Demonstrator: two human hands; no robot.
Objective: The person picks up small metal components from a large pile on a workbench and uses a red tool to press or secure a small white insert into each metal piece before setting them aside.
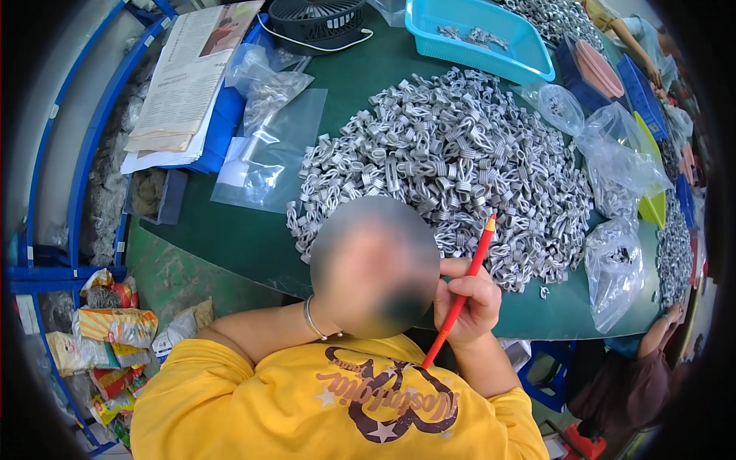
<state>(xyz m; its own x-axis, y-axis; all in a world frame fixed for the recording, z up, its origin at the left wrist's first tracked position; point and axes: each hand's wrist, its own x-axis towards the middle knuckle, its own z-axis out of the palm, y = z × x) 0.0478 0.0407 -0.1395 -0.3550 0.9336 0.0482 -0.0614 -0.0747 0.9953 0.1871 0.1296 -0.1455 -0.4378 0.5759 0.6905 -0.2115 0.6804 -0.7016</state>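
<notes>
My right hand [469, 303] grips a red pencil [462, 295] with a yellowish band near its upper end. The pencil slants up to the right, and its upper end lies over the edge of a large heap of small grey metal loop-shaped parts [452, 153]. Most of my left hand [368, 264] is covered by a round blurred patch beside the near edge of the heap. Its fingers, and anything they hold, are hidden there. A silvery bangle [310, 320] circles my left wrist.
The green table [222, 238] bears a turquoise basket [479, 61], a black fan [316, 19], newspapers [180, 84] over a blue bin, and clear plastic bags [616, 268]. Blue shelving [80, 146] stands left. Co-workers' hands show at right, one lower [673, 313], one upper [653, 74].
</notes>
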